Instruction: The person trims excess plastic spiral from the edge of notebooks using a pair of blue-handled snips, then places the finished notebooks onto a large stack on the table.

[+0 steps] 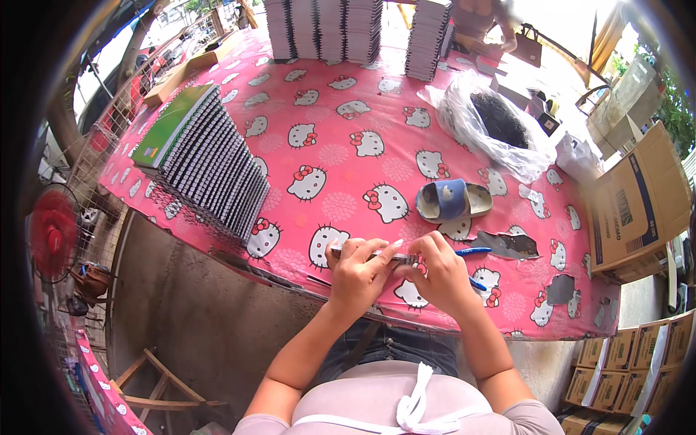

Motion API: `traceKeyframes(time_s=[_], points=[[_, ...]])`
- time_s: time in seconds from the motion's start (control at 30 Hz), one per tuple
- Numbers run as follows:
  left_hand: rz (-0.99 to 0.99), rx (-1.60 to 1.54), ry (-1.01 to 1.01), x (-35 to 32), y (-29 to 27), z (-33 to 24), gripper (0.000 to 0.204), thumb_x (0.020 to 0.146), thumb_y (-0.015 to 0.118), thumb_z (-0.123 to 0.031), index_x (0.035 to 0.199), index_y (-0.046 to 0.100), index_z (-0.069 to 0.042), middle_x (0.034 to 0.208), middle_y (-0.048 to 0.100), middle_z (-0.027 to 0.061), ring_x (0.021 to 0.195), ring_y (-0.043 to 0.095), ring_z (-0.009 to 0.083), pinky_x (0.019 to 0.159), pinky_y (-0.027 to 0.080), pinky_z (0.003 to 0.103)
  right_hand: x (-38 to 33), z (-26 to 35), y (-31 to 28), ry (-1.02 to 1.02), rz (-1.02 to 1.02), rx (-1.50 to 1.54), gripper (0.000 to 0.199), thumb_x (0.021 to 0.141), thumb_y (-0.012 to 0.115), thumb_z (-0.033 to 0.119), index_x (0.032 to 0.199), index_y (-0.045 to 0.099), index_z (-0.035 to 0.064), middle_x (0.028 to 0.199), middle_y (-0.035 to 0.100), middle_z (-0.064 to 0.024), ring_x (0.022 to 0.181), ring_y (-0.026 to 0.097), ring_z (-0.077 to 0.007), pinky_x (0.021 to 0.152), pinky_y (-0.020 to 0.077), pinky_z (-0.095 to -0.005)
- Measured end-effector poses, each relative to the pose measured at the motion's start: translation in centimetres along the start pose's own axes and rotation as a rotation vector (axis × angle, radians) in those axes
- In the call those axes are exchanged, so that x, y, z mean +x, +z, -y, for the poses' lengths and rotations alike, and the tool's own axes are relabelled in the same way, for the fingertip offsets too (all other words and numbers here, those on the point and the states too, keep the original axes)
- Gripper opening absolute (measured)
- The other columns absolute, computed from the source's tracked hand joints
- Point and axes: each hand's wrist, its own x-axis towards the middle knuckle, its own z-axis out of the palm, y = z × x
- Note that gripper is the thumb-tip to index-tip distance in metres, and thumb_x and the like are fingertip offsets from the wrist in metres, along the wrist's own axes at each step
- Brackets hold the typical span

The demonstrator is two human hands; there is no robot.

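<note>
At the near edge of the table, my left hand [360, 272] is closed around a spiral notebook [377, 254], seen nearly edge-on as a narrow strip with a dark coil. Fingers of my right hand [440, 272] pinch together at the right end of that coil. Most of the notebook is hidden by my hands. Just right of my right hand, two slim blue pieces [473, 251] stick out, spread apart; I cannot tell whether they are pens or tool handles. To the left stands a tall stack of spiral notebooks [210, 159] with a green cover on top.
A blue slipper [453, 201] lies on the pink patterned tablecloth [333, 206]. Further right are a white plastic bag with black contents [496, 119] and a cardboard box [638, 210]. More notebook stacks [326, 29] line the far edge, near another person [482, 25]. A red fan [54, 232] stands left.
</note>
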Motion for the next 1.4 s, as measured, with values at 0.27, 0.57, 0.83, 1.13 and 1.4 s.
traceKeyframes(time_s=[0.27, 0.57, 0.83, 1.13, 1.4], points=[[0.103, -0.057, -0.023, -0.2, -0.3, 0.7, 0.034, 0.071, 0.077, -0.016, 0.104, 0.071, -0.014, 0.087, 0.067, -0.0021, 0.089, 0.057, 0.0158, 0.094, 0.028, 0.041, 1.7, -4.1, -2.9, 0.136, 0.102, -0.253, 0.024, 0.078, 0.07, 0.017, 0.092, 0.057, 0.0035, 0.091, 0.06, -0.0127, 0.091, 0.058, -0.032, 0.077, 0.0471, -0.0415], [0.125, -0.121, -0.023, 0.4, -0.7, 0.9, 0.034, 0.065, 0.083, -0.022, 0.095, 0.071, -0.013, 0.088, 0.067, 0.0001, 0.094, 0.059, 0.0179, 0.095, 0.031, 0.042, 3.4, -12.6, -5.7, 0.338, 0.104, -0.121, 0.057, 0.07, 0.078, 0.016, 0.119, 0.054, 0.0036, 0.111, 0.063, -0.0157, 0.109, 0.06, -0.0246, 0.092, 0.0483, -0.0392], [0.235, -0.216, -0.145, 1.1, -1.2, 0.8, 0.048, 0.067, 0.081, -0.027, 0.109, 0.063, -0.01, 0.089, 0.066, 0.0004, 0.093, 0.061, 0.0172, 0.1, 0.03, 0.048, 0.7, -9.4, -3.2, 0.028, 0.3, 0.667, 0.038, 0.078, 0.076, 0.024, 0.105, 0.062, 0.0011, 0.097, 0.067, -0.0108, 0.089, 0.064, -0.0178, 0.082, 0.0519, -0.0355], [0.056, -0.311, -0.095, 1.5, -1.9, 2.8, 0.038, 0.067, 0.081, -0.009, 0.102, 0.066, -0.007, 0.1, 0.064, 0.0057, 0.097, 0.061, 0.0246, 0.085, 0.048, 0.039, 3.4, -6.2, -3.5, 0.158, 0.302, 0.288, 0.036, 0.065, 0.081, 0.009, 0.095, 0.062, 0.0023, 0.087, 0.067, -0.006, 0.081, 0.062, -0.0117, 0.078, 0.0506, -0.0292], [-0.051, -0.913, -0.485, -1.2, -0.7, 4.4, 0.033, 0.08, 0.068, 0.008, 0.11, 0.061, -0.005, 0.099, 0.064, 0.0042, 0.092, 0.063, 0.0111, 0.082, 0.051, 0.026, 4.8, -6.5, -1.6, 0.099, 0.231, 0.275, 0.039, 0.065, 0.081, 0.007, 0.098, 0.061, -0.0006, 0.087, 0.068, -0.006, 0.082, 0.062, -0.0118, 0.076, 0.051, -0.0303]])
